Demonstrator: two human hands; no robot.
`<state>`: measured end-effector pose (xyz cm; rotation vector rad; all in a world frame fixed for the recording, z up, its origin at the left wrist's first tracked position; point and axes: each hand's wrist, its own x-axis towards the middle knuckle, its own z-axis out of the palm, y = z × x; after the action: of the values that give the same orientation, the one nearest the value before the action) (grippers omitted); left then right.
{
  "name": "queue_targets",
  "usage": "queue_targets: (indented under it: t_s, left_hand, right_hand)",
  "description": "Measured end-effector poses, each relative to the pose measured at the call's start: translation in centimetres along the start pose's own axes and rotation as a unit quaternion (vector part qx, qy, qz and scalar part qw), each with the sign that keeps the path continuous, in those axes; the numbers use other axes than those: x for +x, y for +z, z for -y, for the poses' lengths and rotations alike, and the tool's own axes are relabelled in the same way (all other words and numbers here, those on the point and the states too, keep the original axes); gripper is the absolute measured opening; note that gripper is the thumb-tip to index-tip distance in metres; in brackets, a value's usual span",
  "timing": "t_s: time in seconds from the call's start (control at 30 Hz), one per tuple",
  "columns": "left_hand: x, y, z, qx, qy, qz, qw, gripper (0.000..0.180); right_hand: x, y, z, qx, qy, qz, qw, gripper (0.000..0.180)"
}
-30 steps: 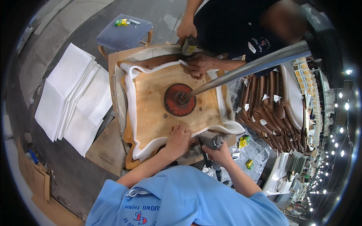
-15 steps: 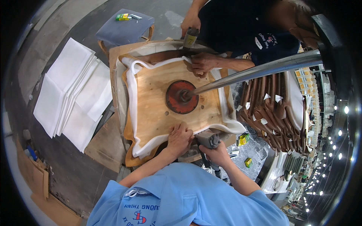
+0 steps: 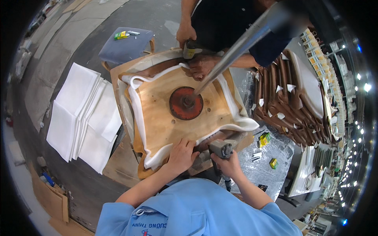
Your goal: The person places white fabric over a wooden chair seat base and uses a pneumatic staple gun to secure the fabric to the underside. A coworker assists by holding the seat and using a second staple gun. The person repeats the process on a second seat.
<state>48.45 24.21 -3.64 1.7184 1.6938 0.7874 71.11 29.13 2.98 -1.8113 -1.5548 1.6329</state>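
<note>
A square plywood seat board (image 3: 157,114) lies before me, with white padding (image 3: 244,124) and a brown cover (image 3: 214,138) around its edges. A round red disc (image 3: 186,103) presses on its middle below a metal rod (image 3: 236,47). At the near edge, my left hand (image 3: 181,158) bends its fingers over the rim, gripping the cover; its fingertips rest on the wood. My right hand (image 3: 230,165) holds a grey air staple gun (image 3: 221,149) just right of it, close to the near edge.
Across the board, a person in dark clothes has one hand (image 3: 202,67) on the far edge and another staple gun (image 3: 191,51). White sheets (image 3: 78,114) are stacked left, a blue stool (image 3: 126,45) behind. Brown covers (image 3: 291,98) pile up right, near staple boxes (image 3: 264,139).
My left hand has drawn back from the wood toward the near rim. The staple gun has turned and come slightly away from the edge. My view has shifted a little.
</note>
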Motion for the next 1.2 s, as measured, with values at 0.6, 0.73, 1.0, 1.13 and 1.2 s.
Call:
queue_targets:
  t_s: [0.6,0.73,1.0,1.13,1.2]
  left_hand:
    - [3.1,2.4,1.0,0.044,0.045,0.051,0.997,0.029]
    - [3.5,2.9,0.6,0.034,0.018,0.036,0.999,0.021]
    - [3.5,3.4,1.2,0.010,0.016,0.007,1.000,0.008]
    - [3.6,3.7,1.2,-0.008,-0.001,0.014,1.000,0.014]
    - [3.6,3.8,1.2,-0.023,0.010,-0.012,1.000,0.014]
  right_hand:
    - [-0.3,0.1,2.1,-0.007,0.032,-0.041,0.999,0.053]
    - [-0.7,0.1,3.1,0.000,0.021,-0.036,0.999,0.055]
    - [0.4,1.0,4.2,-0.057,0.055,0.005,0.997,0.049]
    - [0.5,0.9,5.1,-0.041,0.062,-0.008,0.997,0.042]
    - [0.5,0.8,5.4,-0.036,0.061,-0.009,0.997,0.037]
